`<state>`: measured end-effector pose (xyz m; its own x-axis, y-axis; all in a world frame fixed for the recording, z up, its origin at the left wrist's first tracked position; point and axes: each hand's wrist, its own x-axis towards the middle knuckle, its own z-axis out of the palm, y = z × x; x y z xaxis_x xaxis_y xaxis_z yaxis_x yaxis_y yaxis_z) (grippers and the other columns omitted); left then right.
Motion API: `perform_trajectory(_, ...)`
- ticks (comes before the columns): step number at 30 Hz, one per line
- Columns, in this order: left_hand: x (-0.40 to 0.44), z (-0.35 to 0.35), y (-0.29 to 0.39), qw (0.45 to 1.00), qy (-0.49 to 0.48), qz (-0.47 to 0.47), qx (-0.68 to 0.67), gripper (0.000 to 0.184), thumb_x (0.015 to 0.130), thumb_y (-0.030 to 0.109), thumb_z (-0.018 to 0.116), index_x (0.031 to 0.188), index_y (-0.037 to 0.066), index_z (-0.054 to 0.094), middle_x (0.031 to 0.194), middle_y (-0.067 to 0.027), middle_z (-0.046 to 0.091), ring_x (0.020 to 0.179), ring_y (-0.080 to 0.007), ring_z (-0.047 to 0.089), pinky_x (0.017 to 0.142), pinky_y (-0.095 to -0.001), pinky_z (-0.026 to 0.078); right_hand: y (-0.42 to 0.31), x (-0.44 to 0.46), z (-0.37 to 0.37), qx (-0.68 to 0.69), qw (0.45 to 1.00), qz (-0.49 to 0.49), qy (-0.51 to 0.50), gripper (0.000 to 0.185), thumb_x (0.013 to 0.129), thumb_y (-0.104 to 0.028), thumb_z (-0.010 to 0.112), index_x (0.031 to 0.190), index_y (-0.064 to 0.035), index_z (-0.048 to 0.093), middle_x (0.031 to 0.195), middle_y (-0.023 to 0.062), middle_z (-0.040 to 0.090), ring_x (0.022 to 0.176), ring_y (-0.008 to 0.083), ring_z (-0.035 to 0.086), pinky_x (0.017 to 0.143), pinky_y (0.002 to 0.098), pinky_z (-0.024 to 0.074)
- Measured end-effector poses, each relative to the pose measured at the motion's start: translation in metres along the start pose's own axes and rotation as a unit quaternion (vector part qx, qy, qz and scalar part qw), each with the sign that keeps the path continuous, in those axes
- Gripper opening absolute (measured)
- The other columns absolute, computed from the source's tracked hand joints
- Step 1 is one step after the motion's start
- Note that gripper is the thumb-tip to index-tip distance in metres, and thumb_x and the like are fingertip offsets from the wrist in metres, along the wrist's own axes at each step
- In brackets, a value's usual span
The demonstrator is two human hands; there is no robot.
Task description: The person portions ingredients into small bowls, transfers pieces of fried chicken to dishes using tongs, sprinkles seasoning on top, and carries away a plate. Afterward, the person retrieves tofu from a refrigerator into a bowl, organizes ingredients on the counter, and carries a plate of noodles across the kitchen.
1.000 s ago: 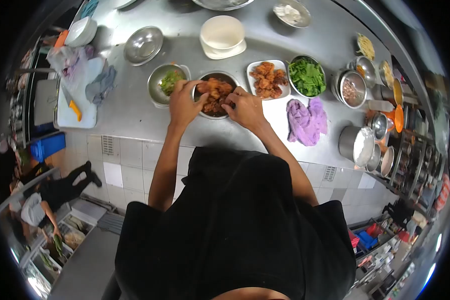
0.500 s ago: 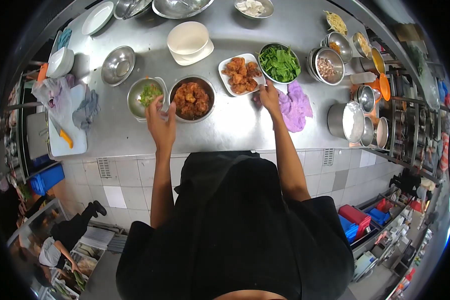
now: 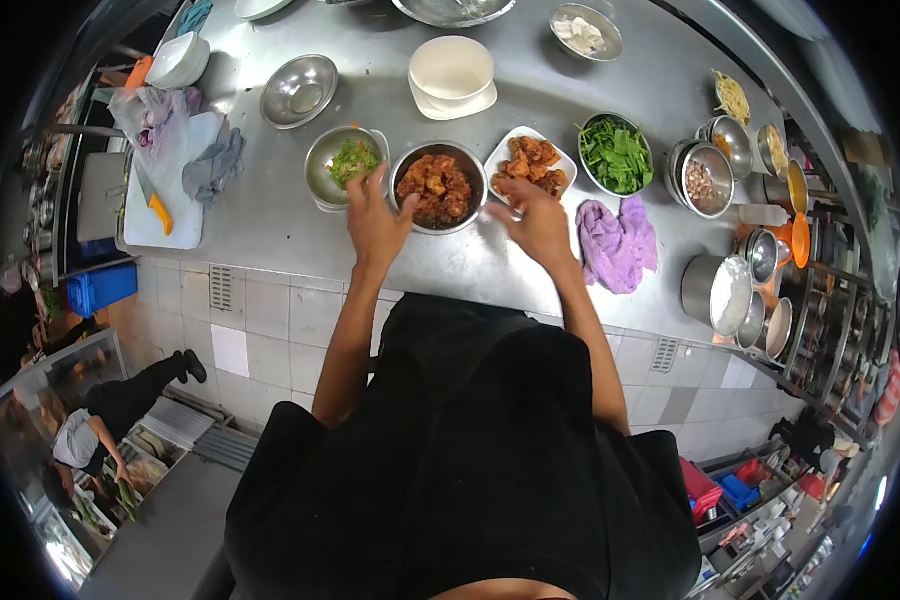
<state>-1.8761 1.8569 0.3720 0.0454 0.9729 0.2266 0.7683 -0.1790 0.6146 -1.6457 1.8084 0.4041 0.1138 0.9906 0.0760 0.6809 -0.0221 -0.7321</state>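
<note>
Between my hands stands a steel bowl (image 3: 439, 230) with red-brown coated food (image 3: 434, 187) in it. My left hand (image 3: 378, 222) is at its left side, fingers apart, close to the colander bowl (image 3: 315, 180) with chopped greens (image 3: 353, 160). My right hand (image 3: 535, 225) hovers right of the steel bowl with spread fingers and nothing held. Its fingertips overlap the near edge of a square white plate (image 3: 495, 150) with fried pieces (image 3: 530, 162). Further right are a bowl of green leaves (image 3: 616, 155) and a crumpled purple cloth (image 3: 615, 245).
At the left a yellow-handled knife (image 3: 158, 212) lies on a white board (image 3: 185, 225) beside a grey cloth (image 3: 213, 165). A cream container (image 3: 452, 75) stands behind the steel bowl. Pots and bowls (image 3: 705, 180) crowd the right. A person (image 3: 80, 440) is at the lower left.
My right hand has come back left from beside the leaf bowl and purple cloth to the steel bowl's right side. The square plate now sits closer to that bowl. The camera view has shifted.
</note>
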Motion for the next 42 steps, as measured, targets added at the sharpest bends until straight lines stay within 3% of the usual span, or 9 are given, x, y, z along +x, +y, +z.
perform_trajectory(5,0.03,0.008,-0.002,0.988,-0.046,0.088,0.121,0.043,0.07,0.036,0.075,0.102,0.008,0.063,0.101,-0.0114,0.056,0.099,-0.0318,0.054,0.079,-0.0455,0.043,-0.01,0.029,0.054,-0.191,0.978,-0.077,-0.032,0.04,0.065,-0.035,0.076,0.091,-0.0059,0.068,0.076,0.0113,0.064,0.071,0.0263,0.065,0.065,0.0384,0.0516)
perform_trajectory(12,0.041,-0.005,-0.031,0.99,-0.113,-0.034,-0.079,0.034,0.081,0.031,0.065,0.096,0.001,0.064,0.087,-0.0121,0.064,0.083,-0.0244,0.061,0.075,-0.0355,0.047,-0.006,0.057,0.011,0.015,0.997,0.07,-0.031,0.038,0.065,-0.034,0.078,0.083,-0.0015,0.069,0.057,0.0028,0.055,0.053,0.0133,0.054,0.053,0.0297,0.0438)
perform_trajectory(14,0.043,-0.012,-0.038,0.964,-0.138,-0.104,-0.203,0.031,0.089,0.025,0.059,0.101,-0.003,0.061,0.097,-0.0114,0.066,0.088,-0.0154,0.062,0.075,-0.0273,0.048,-0.015,0.062,0.009,0.001,0.997,0.069,-0.014,0.04,0.065,-0.034,0.078,0.083,0.0,0.069,0.057,0.0026,0.055,0.053,0.0121,0.054,0.052,0.0291,0.0434)
perform_trajectory(21,0.051,-0.036,-0.035,0.934,-0.075,-0.123,-0.327,0.032,0.087,0.026,0.062,0.101,-0.003,0.061,0.091,-0.0117,0.067,0.084,-0.0157,0.063,0.073,-0.0283,0.049,-0.031,0.062,0.021,-0.039,0.989,0.05,-0.131,0.041,0.063,-0.034,0.079,0.083,0.0,0.069,0.06,0.0044,0.058,0.056,0.0164,0.057,0.058,0.0299,0.0467)
perform_trajectory(27,0.052,-0.04,-0.029,0.843,-0.279,-0.146,-0.437,0.029,0.09,0.023,0.059,0.109,0.002,0.06,0.093,-0.0039,0.064,0.082,-0.0092,0.059,0.071,-0.0236,0.046,-0.051,0.073,0.03,0.08,0.981,-0.051,-0.169,0.073,0.072,-0.034,0.078,0.131,-0.0044,0.046,0.1,0.0128,0.063,0.084,0.0183,0.059,0.074,0.0324,0.0497)
perform_trajectory(30,0.053,-0.037,-0.025,0.846,-0.325,-0.061,-0.417,0.027,0.09,0.023,0.058,0.108,0.003,0.061,0.094,-0.0027,0.064,0.081,-0.0086,0.059,0.07,-0.0231,0.047,-0.062,0.089,0.029,0.312,0.903,0.095,-0.28,0.059,0.08,-0.025,0.073,0.127,-0.0005,0.047,0.107,0.0117,0.063,0.095,0.0149,0.059,0.085,0.0288,0.0468)
perform_trajectory(36,0.054,-0.034,-0.021,0.849,-0.314,-0.141,-0.402,0.027,0.089,0.024,0.059,0.106,0.003,0.063,0.093,-0.0029,0.064,0.084,-0.0097,0.061,0.071,-0.0227,0.048,-0.03,0.097,0.038,0.37,0.919,0.022,-0.138,0.038,0.081,-0.011,0.07,0.114,0.0021,0.056,0.101,0.0121,0.065,0.095,0.0148,0.06,0.083,0.027,0.047)
perform_trajectory(41,0.042,-0.026,-0.025,0.905,-0.245,-0.143,-0.318,0.035,0.084,0.03,0.066,0.104,0.0,0.063,0.094,-0.0074,0.065,0.085,-0.0148,0.062,0.071,-0.0265,0.049,-0.014,0.097,0.03,0.282,0.955,0.018,-0.095,0.035,0.08,-0.013,0.07,0.112,-0.0035,0.059,0.099,0.0125,0.066,0.09,0.0178,0.062,0.082,0.0307,0.0485)
perform_trajectory(42,0.04,-0.024,-0.023,0.934,-0.223,-0.097,-0.263,0.037,0.083,0.03,0.067,0.106,0.001,0.062,0.098,-0.0085,0.063,0.089,-0.019,0.062,0.077,-0.0298,0.049,-0.023,0.091,0.025,0.119,0.986,-0.026,-0.111,0.037,0.078,-0.016,0.071,0.112,-0.0063,0.06,0.1,0.0141,0.065,0.089,0.0219,0.063,0.082,0.0341,0.049)
